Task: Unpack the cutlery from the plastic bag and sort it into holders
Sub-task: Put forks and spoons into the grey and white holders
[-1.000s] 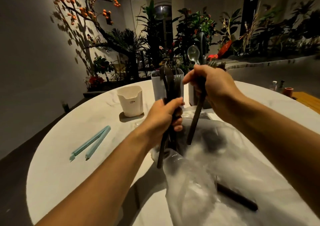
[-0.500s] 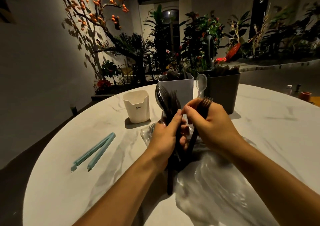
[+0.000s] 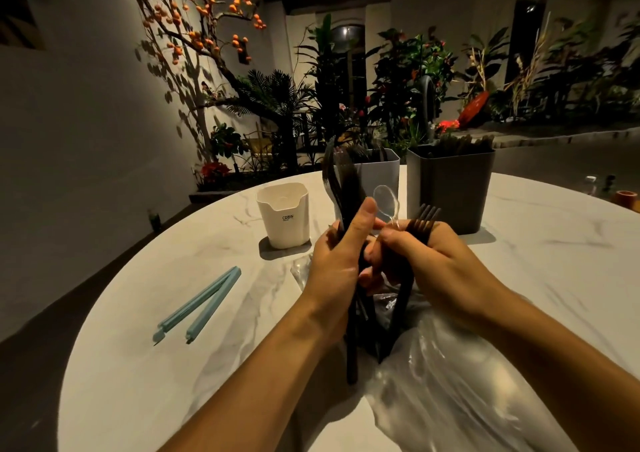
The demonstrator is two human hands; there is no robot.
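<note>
Evidently sorting mid-air | left hand [image 3: 334, 271] gripped the dark cutlery bundle [image 3: 341, 181] upright, freeing picks | right hand [image 3: 420, 261] held a fork [image 3: 424, 221] and clear spoon [image 3: 387, 202] | plastic bag [image 3: 450, 375] beneath both | holders [image 3: 450, 188] just beyond.

Black cutlery [image 3: 346, 188], marbled white table [image 3: 145, 365]

Table top [image 3: 207, 399]: white marble-look surface, grey veining, smooth with a soft sheen. Plastic bag [image 3: 450, 382] at 5 o'clock: clear thin film, glossy, crinkled. Cutlery [image 3: 346, 181] in hand: dark, matt plastic look; one spoon [image 3: 386, 202] clear glossy plastic. Holders at 12 o'clock: cream cup [image 3: 284, 216], pale grey bin [image 3: 381, 171], dark grey bin [image 3: 450, 188], all smooth matt plastic. Clip [image 3: 199, 306] at 9 o'clock: pale blue plastic, satin.
</note>
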